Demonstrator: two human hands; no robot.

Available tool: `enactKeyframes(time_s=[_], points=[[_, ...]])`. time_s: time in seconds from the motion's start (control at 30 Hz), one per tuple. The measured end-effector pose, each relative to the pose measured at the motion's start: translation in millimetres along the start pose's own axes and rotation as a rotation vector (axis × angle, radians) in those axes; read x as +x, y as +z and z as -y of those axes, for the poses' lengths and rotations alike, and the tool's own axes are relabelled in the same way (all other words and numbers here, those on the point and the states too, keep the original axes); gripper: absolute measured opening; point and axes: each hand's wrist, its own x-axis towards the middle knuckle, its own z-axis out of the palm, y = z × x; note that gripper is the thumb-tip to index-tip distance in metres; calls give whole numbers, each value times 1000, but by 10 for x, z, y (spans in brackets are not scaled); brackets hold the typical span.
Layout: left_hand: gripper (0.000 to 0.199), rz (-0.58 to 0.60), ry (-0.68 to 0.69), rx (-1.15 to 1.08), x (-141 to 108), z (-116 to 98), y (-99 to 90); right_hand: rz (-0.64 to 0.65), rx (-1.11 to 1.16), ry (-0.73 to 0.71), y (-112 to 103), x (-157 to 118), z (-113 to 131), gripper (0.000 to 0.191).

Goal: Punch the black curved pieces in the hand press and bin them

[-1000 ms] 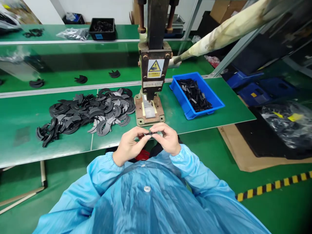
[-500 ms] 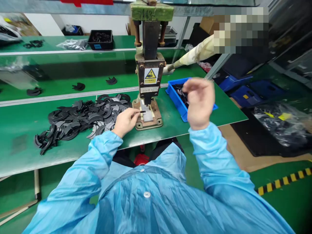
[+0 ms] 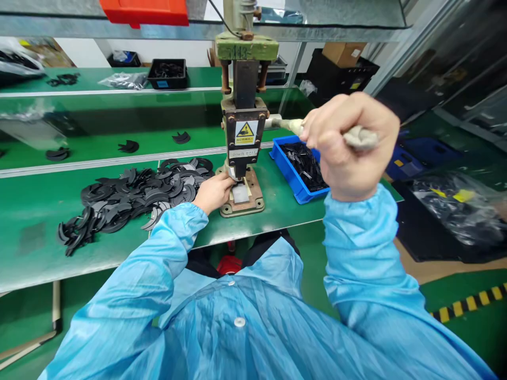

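Observation:
A hand press [image 3: 244,126] with a green top and a warning label stands on the green table. My right hand [image 3: 354,142] is wrapped round the pale, cloth-covered lever [image 3: 292,125] at the press's right side. At the press base [image 3: 257,192], my left hand [image 3: 216,192] has its fingertips together beside the bottom of the ram. What those fingertips hold, if anything, is hidden. A light metal plate [image 3: 240,193] lies on the base, just right of the left fingers.
A pile of black curved parts [image 3: 134,195] lies left of the press. Right of it sits a blue bin [image 3: 301,196] of dark pieces. Behind are a black tray [image 3: 167,82] and a few curved parts. A red bin [image 3: 144,11] hangs above.
My right hand has closed round the lever, whose end has come down towards me. My left fingers have moved in under the ram, and the small dark piece they held is now out of sight.

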Motion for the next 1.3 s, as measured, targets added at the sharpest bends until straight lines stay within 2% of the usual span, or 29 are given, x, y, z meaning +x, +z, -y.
enactKeyframes(time_s=[0.1,0.27,0.4,0.53,0.63,0.7,0.8,0.9,1.0,1.3], points=[[38,-7,6,-5,-8,4,20,64,-28,-161,35,-342,-108,40],[38,7,1,-36,-2,5,29,-14,-115,-294,163,-940,-398,37],[37,-1,-31,-78,-58,227,-196,-59,-116,-303,208,-1109,-523,35],[36,-92,-198,-8,-428,639,-587,-87,-92,-328,228,-1088,-549,33],[30,-66,-210,46,-867,796,-736,-135,-86,-339,267,-1077,-568,35],[28,-21,-185,65,-1122,770,-693,-174,-84,-345,300,-1079,-581,37],[32,8,-186,113,-1324,601,-472,-215,-85,-346,335,-1081,-589,39],[40,-12,-225,176,-1322,419,-226,-212,-82,-352,338,-1077,-587,39],[41,-25,-256,200,-1252,321,-73,-196,-82,-354,320,-1076,-579,37],[20,-38,-235,-18,-1243,264,30,-183,-91,-338,317,-1085,-563,36]])
